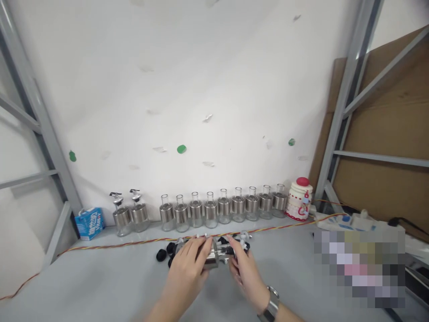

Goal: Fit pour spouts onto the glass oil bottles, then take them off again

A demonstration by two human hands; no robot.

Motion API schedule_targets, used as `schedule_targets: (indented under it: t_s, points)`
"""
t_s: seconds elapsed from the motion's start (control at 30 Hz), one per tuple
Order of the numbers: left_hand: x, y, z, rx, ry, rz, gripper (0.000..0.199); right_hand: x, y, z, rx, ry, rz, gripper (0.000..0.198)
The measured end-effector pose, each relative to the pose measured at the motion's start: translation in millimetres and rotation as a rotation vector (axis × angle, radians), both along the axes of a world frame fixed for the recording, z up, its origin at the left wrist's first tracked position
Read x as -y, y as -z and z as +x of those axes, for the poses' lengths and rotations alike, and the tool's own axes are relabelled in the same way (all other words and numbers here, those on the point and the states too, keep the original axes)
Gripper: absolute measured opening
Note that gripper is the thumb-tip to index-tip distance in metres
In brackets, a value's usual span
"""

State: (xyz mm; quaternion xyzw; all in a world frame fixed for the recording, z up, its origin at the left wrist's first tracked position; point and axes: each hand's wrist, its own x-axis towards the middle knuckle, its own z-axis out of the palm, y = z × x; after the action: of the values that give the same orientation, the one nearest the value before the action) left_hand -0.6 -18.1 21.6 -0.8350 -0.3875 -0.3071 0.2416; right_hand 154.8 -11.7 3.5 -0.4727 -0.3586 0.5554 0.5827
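Note:
My left hand [189, 261] is wrapped over a glass bottle with a steel sleeve [212, 259], which is tilted on its side with its neck toward the right. At the mouth of that bottle, the fingers of my right hand [244, 268] close around a pour spout with a black stopper [230, 250], mostly hidden by the fingers. Loose black caps [161, 255] lie left of my left hand. Behind both hands is a small heap of clear and black spout parts [246, 235], partly covered.
Open-necked bottles [211, 208] stand in a row along the wall. Two bottles with spouts [122, 219] stand further left, beside a blue carton [90, 223]. A white and red jar [298, 201] is at the right end. A twisted wire [134, 243] crosses the grey table [110, 277].

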Motion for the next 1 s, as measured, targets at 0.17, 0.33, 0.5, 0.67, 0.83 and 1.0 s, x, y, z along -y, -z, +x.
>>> schedule_targets:
  t_s: [0.17,0.33,0.5,0.67,0.83,1.0]
  points:
    - [1,4.6,2,0.129,0.024,-0.245,0.053,1,-8,15,0.342,0.023,0.317,0.038]
    - [-1,-1.3,-3,0.08,0.009,-0.044,0.054,4,-14,14,0.315,0.003,0.261,0.04]
    - [-5,-11.7,-16,-0.058,0.037,0.201,0.053,11,-12,-4,-0.042,-0.113,0.073,0.037]
    - [-4,-6.1,-11,0.053,0.017,0.073,0.054,11,-10,-1,0.066,-0.029,0.153,0.031]
    - [-2,-8.2,-10,0.173,0.063,-0.289,0.057,11,-29,27,0.47,-0.17,0.531,0.024]
    - [-10,-12.2,-20,0.103,0.035,-0.115,0.053,2,-34,35,0.416,-0.411,0.417,0.034]
